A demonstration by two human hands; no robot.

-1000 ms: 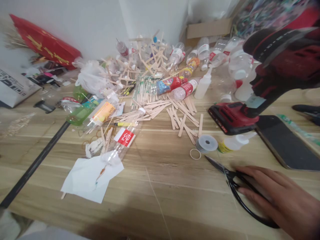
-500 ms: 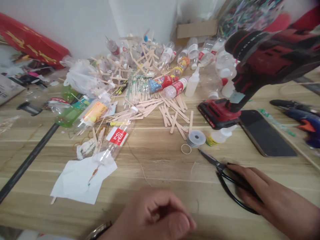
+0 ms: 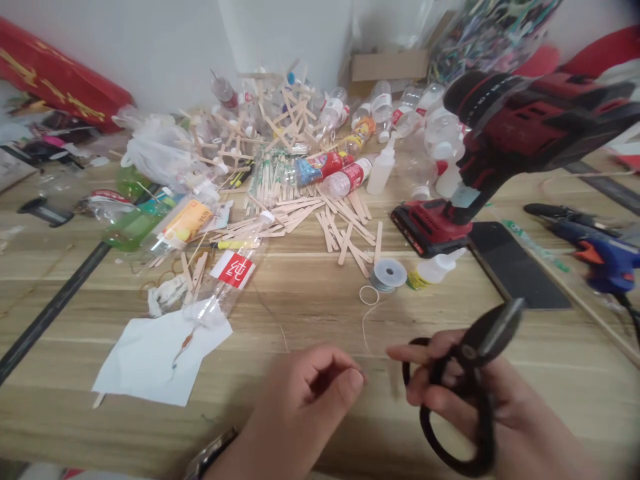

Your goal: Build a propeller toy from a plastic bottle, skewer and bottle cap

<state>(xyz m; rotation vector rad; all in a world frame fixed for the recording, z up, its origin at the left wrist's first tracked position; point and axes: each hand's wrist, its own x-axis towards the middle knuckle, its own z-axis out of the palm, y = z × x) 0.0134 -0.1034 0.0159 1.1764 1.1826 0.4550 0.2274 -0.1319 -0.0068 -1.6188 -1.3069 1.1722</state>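
Note:
My right hand (image 3: pixel 520 400) holds black-handled scissors (image 3: pixel 473 353) off the table, their blades together and tilted up to the right. Its index finger stretches out toward my left hand (image 3: pixel 310 407), which is closed in a pinch just left of it. What the pinch holds, if anything, is too small to make out. A thin pale thread (image 3: pixel 366 330) lies on the wood ahead of both hands, near a ring (image 3: pixel 369 295) and a spool of grey wire (image 3: pixel 389 274). To the left, a clear plastic bottle (image 3: pixel 233 270) lies across white paper (image 3: pixel 150 357).
A red cordless drill (image 3: pixel 500 147) stands at the right, with a phone (image 3: pixel 517 263) and a blue glue gun (image 3: pixel 600 243) by it. Wooden sticks (image 3: pixel 345 237) and several bottles pile up at the back. A dark bar (image 3: pixel 60 303) crosses the left side.
My right hand has lifted the scissors from the tabletop and brought them left, turned upward. My left hand stays pinched and sits slightly farther forward.

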